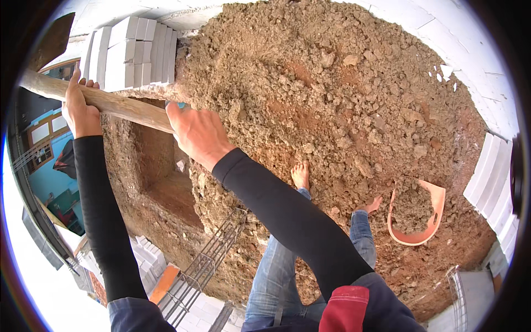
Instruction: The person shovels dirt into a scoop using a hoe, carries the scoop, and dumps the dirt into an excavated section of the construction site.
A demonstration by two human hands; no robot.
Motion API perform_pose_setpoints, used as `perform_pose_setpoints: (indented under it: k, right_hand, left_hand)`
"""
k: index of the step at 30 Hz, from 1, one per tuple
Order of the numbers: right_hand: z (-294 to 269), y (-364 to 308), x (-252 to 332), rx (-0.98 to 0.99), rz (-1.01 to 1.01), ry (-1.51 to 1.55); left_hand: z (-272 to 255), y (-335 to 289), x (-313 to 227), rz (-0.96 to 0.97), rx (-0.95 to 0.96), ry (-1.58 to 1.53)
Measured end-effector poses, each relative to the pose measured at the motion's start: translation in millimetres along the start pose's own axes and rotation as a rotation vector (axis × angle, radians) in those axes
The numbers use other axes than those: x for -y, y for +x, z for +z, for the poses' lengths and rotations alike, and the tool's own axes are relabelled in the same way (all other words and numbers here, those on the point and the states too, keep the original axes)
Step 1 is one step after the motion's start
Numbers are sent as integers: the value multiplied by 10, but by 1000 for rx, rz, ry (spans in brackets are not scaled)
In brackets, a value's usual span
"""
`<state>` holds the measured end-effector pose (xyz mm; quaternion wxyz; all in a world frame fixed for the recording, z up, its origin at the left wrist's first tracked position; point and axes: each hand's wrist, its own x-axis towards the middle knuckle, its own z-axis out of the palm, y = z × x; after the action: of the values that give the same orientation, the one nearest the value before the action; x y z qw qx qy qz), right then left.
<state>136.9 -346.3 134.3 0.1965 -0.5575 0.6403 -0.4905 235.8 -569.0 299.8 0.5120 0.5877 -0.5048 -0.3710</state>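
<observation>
A hoe (130,108) with a thick wooden handle is raised across the upper left, its dark metal blade (53,41) at the far left end. My left hand (83,110) is closed round the handle nearer the blade. At the handle's other end, my right hand (200,133) grips it; a small bit of blue shows beside that hand. Below the handle lies a square-cut pit (174,191) in the earth, with loose soil (332,94) heaped to its right. My bare feet stand on this soil.
An orange container (391,221) holding soil sits right of my feet. Pale blocks are stacked at the upper left (130,52) and far right (489,177). A steel rebar cage (213,254) reaches toward the pit's near edge. White block walls border the soil.
</observation>
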Motion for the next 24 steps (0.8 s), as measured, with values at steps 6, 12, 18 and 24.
perform_pose_setpoints:
  k: [6,12,18,24]
  right_hand:
    - [36,-1627,-934,525,636,-92]
    - [-655,-2428,-614,757,1032,-99]
    - [-458,-2495,-634,676,1173,378]
    - [-1548,-3541,-877,745,1139,269]
  left_hand:
    - [558,-1633,2882,-430,174,475]
    - [485,-2881,4397,-1098,521,272]
    - [449,-2561,4297,-1115,540,481]
    - [547,-3981,4023,-1069,259,495]
